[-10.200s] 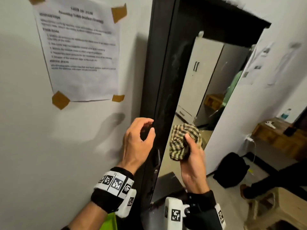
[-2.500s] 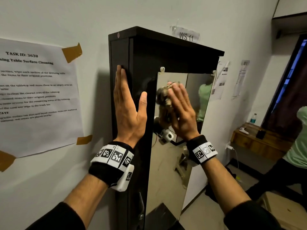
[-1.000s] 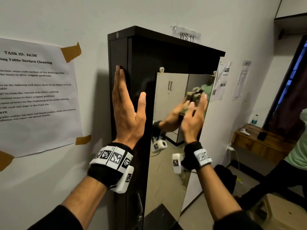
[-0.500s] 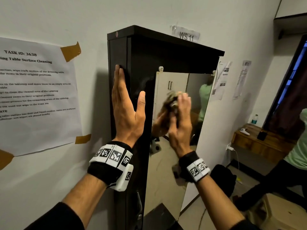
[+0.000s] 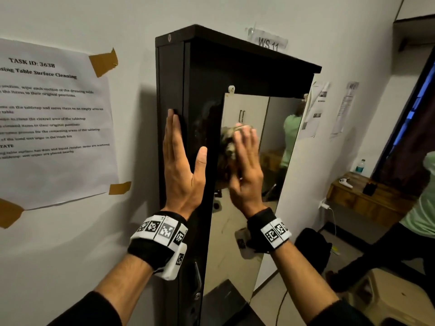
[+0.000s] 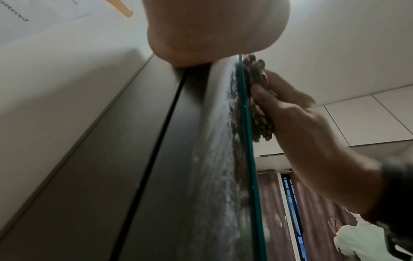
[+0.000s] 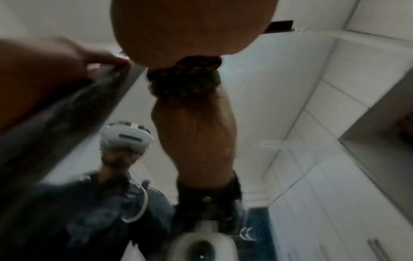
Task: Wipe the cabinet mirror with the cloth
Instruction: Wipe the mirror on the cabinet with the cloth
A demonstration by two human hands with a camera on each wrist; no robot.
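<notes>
A tall black cabinet [image 5: 211, 74] hangs on the wall with a mirror [image 5: 275, 128] on its front. My right hand [image 5: 244, 161] holds a bunched checked cloth [image 5: 229, 140] against the upper left of the glass, fingers spread over it. In the left wrist view the thumb of the right hand [image 6: 290, 114] wraps the edge of the cloth [image 6: 259, 106] beside the mirror's green edge [image 6: 245, 132]. My left hand [image 5: 183, 161] lies flat on the cabinet's left front corner, fingers straight up. The right wrist view shows the cloth [image 7: 185, 77] and its reflection.
A taped task sheet [image 5: 51, 123] hangs on the wall to the left. To the right are a wooden shelf [image 5: 367, 198], a black bag [image 5: 310, 245] on the floor, a stool [image 5: 388, 297] and another person [image 5: 426, 208]. A door handle [image 5: 197, 278] sits low on the cabinet.
My right hand has swept the cloth from the mirror's right edge across to its left side. The left hand has stayed flat on the cabinet.
</notes>
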